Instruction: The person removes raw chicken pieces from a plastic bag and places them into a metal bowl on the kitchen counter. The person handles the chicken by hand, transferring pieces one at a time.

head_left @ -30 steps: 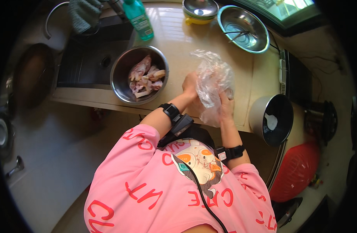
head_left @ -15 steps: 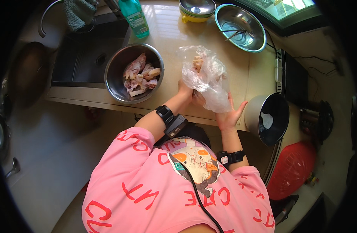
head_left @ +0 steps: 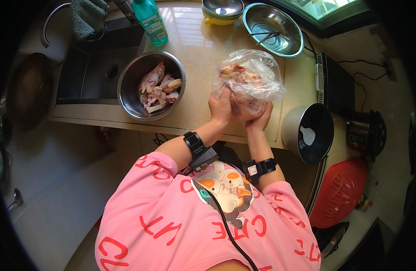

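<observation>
A clear plastic bag of raw meat pieces is held between my two hands above the counter. My left hand grips the bag's near left side, thumb on top. At its lower right side, my right hand is closed round the bag, with some fingers hidden beneath. The bag's mouth gapes toward the far side, and pale, pinkish bony pieces show there. Left of my hands stands a steel bowl with several raw meat pieces in it.
A dark sink lies at left, with a green bottle beside it. Stacked bowls and a steel basin holding dark sticks stand at the back. At right are a pot with a white scoop inside and a red bag.
My right hand has gone from spread fingers to gripping the bag. The bag has tipped and opened out toward the far side, showing more meat. The whole view has shifted slightly.
</observation>
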The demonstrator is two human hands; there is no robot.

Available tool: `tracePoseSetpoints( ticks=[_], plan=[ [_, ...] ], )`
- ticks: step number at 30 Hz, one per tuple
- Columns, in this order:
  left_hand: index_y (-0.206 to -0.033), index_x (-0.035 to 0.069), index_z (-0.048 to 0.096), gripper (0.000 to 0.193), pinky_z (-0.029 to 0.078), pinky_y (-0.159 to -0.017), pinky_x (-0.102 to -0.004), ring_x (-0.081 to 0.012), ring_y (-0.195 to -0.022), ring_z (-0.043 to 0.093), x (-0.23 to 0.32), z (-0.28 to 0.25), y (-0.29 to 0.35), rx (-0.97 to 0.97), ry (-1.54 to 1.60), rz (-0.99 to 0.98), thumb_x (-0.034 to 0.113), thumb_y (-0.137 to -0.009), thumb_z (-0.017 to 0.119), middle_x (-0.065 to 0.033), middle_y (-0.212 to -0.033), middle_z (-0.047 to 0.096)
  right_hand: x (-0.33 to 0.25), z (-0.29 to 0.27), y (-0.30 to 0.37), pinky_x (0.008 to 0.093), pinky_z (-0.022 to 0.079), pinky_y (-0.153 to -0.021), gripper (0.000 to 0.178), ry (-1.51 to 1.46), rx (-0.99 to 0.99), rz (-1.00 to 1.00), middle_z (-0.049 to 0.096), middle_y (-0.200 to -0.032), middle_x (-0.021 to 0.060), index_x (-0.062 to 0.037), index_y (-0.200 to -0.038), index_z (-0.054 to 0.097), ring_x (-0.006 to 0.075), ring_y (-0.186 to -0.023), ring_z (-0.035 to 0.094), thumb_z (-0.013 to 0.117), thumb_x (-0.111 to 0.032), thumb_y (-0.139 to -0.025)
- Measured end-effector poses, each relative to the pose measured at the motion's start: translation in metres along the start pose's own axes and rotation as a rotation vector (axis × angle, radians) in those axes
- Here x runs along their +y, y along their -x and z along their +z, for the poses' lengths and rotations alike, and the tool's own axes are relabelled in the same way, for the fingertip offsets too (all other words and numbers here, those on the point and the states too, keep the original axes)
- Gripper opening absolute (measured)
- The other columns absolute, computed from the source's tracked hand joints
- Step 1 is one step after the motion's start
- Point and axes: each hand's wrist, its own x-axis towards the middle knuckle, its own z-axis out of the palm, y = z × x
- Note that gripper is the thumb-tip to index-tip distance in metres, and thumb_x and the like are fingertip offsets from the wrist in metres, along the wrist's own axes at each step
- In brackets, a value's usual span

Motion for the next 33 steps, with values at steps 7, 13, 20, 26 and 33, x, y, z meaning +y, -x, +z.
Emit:
tracePoseSetpoints(
  ticks=[7, 13, 20, 26, 33],
  plan=[
    [-0.107, -0.005, 0.063, 0.032, 0.049, -0.081, -0.0300, -0.0160, -0.092, 0.061, -0.003, -0.016, -0.011, -0.015, 0.067, 0.004, 0.021, -0.088, 0.061, -0.0089, -0.100, 0.067, -0.013, -0.018, 0.009, 0.0339, 0.042, -0.096, 0.050, 0.177, -0.228, 0.163, 0.056, -0.122, 0.0055, -0.0059, -0.127, 0.050, 0.0184, -0.113, 0.053, 0.057, -0.036, -0.087],
    [-0.100, -0.005, 0.063, 0.025, 0.051, -0.075, -0.0319, -0.0169, -0.083, 0.064, 0.018, -0.036, -0.015, -0.166, -0.247, 0.253, 0.013, -0.083, 0.065, -0.0102, -0.089, 0.069, -0.076, -0.037, 0.003, 0.0358, 0.039, -0.101, 0.083, 0.361, -0.591, 0.060, 0.053, -0.131, 0.0086, -0.0030, -0.136, 0.044, 0.0203, -0.115, 0.052, 0.067, -0.059, -0.079],
    [-0.103, -0.003, 0.062, 0.032, 0.052, -0.075, -0.0311, -0.0171, -0.083, 0.066, 0.055, -0.035, -0.008, -0.376, -0.539, 0.434, 0.010, -0.074, 0.069, -0.0127, -0.090, 0.069, -0.101, -0.033, -0.025, 0.0419, 0.044, -0.099, 0.086, -0.077, -0.589, 0.379, 0.059, -0.124, 0.0122, -0.0011, -0.128, 0.052, 0.0238, -0.102, 0.061, 0.045, -0.074, -0.084],
    [-0.103, -0.001, 0.065, 0.035, 0.054, -0.074, -0.0331, -0.0231, -0.080, 0.069, 0.082, -0.029, -0.003, -0.501, -0.921, 0.483, 0.014, -0.071, 0.072, -0.0169, -0.088, 0.070, -0.088, -0.009, -0.025, 0.0357, 0.044, -0.099, 0.050, 0.404, -0.577, 0.204, 0.059, -0.122, 0.0095, -0.0022, -0.127, 0.051, 0.0190, -0.108, 0.058, 0.055, -0.041, -0.095],
    [-0.104, 0.003, 0.066, 0.038, 0.053, -0.073, -0.0347, -0.0276, -0.080, 0.068, 0.081, -0.026, -0.008, -0.685, -0.806, 0.600, 0.021, -0.072, 0.075, -0.0148, -0.093, 0.070, -0.091, 0.026, -0.004, 0.0317, 0.042, -0.097, 0.051, 0.870, -0.730, 0.073, 0.058, -0.120, 0.0079, -0.0007, -0.128, 0.049, 0.0173, -0.110, 0.055, 0.068, -0.025, -0.088]
  ],
)
